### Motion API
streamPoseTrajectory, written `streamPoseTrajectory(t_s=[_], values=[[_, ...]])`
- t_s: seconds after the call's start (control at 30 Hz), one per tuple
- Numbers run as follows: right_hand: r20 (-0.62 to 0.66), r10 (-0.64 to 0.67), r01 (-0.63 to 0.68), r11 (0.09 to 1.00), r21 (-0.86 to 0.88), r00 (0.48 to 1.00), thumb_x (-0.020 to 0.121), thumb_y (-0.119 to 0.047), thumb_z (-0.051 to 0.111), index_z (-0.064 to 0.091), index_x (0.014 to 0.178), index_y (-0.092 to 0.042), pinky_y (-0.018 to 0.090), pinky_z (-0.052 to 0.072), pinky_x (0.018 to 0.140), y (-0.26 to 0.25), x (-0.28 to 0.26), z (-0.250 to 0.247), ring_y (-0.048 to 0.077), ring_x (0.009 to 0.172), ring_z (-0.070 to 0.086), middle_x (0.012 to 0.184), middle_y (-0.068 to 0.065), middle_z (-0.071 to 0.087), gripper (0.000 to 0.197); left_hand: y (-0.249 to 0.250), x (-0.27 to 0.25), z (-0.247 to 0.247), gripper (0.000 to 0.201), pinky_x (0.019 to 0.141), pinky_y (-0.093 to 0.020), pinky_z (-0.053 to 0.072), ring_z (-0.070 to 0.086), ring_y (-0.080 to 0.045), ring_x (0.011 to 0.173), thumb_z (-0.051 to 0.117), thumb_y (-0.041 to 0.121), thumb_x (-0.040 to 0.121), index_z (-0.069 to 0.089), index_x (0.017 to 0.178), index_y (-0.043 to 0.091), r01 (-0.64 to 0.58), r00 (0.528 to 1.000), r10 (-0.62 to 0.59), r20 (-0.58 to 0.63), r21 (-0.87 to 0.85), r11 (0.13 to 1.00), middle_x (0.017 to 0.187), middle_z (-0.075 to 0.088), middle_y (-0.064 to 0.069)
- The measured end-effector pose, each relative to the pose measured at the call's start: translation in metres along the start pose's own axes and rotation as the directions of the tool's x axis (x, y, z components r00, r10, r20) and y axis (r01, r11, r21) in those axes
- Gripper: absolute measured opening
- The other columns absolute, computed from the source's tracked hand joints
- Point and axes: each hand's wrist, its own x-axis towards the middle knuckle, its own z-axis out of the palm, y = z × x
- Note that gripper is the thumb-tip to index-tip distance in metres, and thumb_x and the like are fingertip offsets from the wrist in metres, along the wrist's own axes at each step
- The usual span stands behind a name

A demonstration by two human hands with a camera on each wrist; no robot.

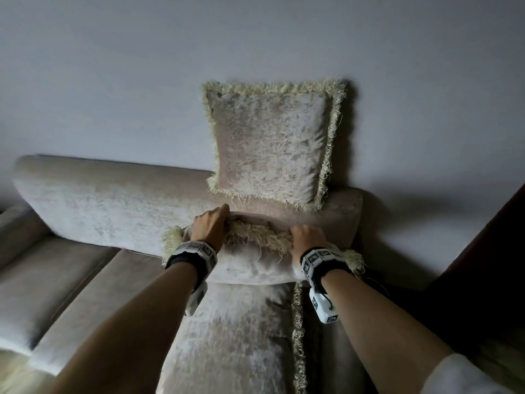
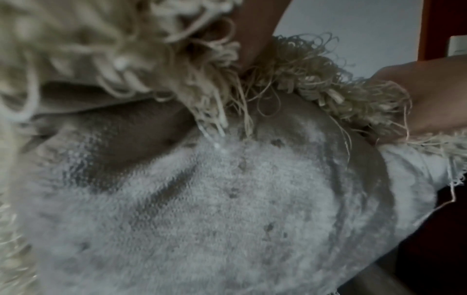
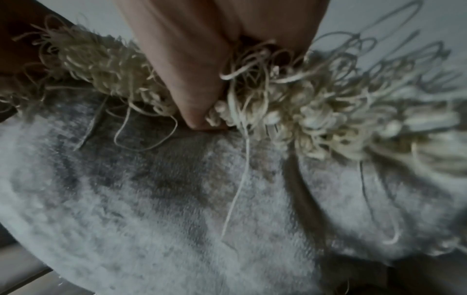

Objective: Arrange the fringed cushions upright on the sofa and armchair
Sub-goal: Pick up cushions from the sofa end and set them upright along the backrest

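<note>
A beige velvet fringed cushion [image 1: 251, 267] stands in front of the sofa backrest [image 1: 113, 200]. Both hands hold it by its fringed top edge. My left hand [image 1: 211, 224] grips the edge's left part, my right hand [image 1: 306, 237] the right part, fingers curled into the fringe [image 3: 303, 103]. The left wrist view shows the cushion face [image 2: 227, 199] and the right hand [image 2: 429, 95] across the fringe. A second fringed cushion [image 1: 270, 146] stands upright on top of the backrest, against the wall. A third cushion [image 1: 235, 336] lies below the held one.
The sofa's seat cushions [image 1: 56, 282] stretch away to the left. A pale wall [image 1: 255, 38] rises behind the sofa. A dark surface [image 1: 483, 265] borders the sofa's right end.
</note>
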Motion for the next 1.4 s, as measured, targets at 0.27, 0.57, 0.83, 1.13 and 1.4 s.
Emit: streamPoseTrajectory(t_s=[0.27,0.57,0.83,1.13,1.4], values=[[-0.235,-0.123,0.138,0.989,0.048,0.964,0.093,0.001,0.037,0.065,0.108,-0.016,0.039,0.044,0.089,-0.027,0.002,-0.056,0.029,0.103,0.057,0.105,0.006,0.065,0.036,-0.015,-0.008,-0.037,0.010,0.061,-0.041,0.051,0.064,-0.036,0.077,0.058,0.012,0.088,0.051,0.095,0.014,0.099,0.984,-0.114,-0.134,-0.112,0.989,0.089,0.069,-0.014],[-0.333,-0.225,0.213,0.974,-0.074,0.916,0.085,0.003,0.052,0.064,0.108,-0.021,0.043,0.043,0.087,-0.061,0.006,-0.098,0.029,0.105,0.055,0.107,0.000,0.066,0.035,-0.043,-0.009,-0.066,0.004,0.055,-0.033,0.042,0.062,-0.032,0.067,0.058,0.012,0.089,0.055,0.088,0.010,0.076,0.965,-0.119,-0.234,-0.186,0.980,0.077,0.069,-0.015],[-0.382,-0.247,0.234,0.969,-0.079,0.891,0.080,0.009,0.056,0.063,0.108,-0.018,0.043,0.042,0.086,-0.127,-0.002,-0.114,0.028,0.105,0.054,0.110,-0.001,0.066,0.039,-0.096,-0.022,-0.103,0.006,0.059,-0.032,0.043,0.060,-0.028,0.068,0.057,0.011,0.089,0.061,0.092,0.007,-0.002,0.962,-0.034,-0.271,-0.132,0.991,0.089,0.069,-0.013],[-0.379,-0.303,0.296,0.952,-0.077,0.874,0.076,0.013,0.050,0.063,0.102,-0.017,0.041,0.042,0.085,-0.260,-0.001,-0.096,0.029,0.102,0.054,0.103,0.000,0.068,0.042,-0.222,-0.064,-0.142,0.010,0.067,-0.033,0.046,0.064,-0.028,0.080,0.056,0.017,0.092,0.062,0.098,0.011,0.047,0.947,-0.056,-0.316,-0.038,0.998,0.095,0.070,-0.009],[-0.300,-0.401,0.397,0.915,-0.076,0.866,0.077,0.013,0.053,0.063,0.101,-0.015,0.038,0.046,0.081,-0.381,0.004,-0.066,0.029,0.099,0.058,0.097,0.002,0.068,0.038,-0.344,-0.107,-0.161,0.015,0.076,-0.040,0.047,0.061,-0.030,0.095,0.059,0.017,0.090,0.062,0.104,0.014,0.130,0.950,-0.114,-0.292,0.037,0.991,0.104,0.069,-0.009]])
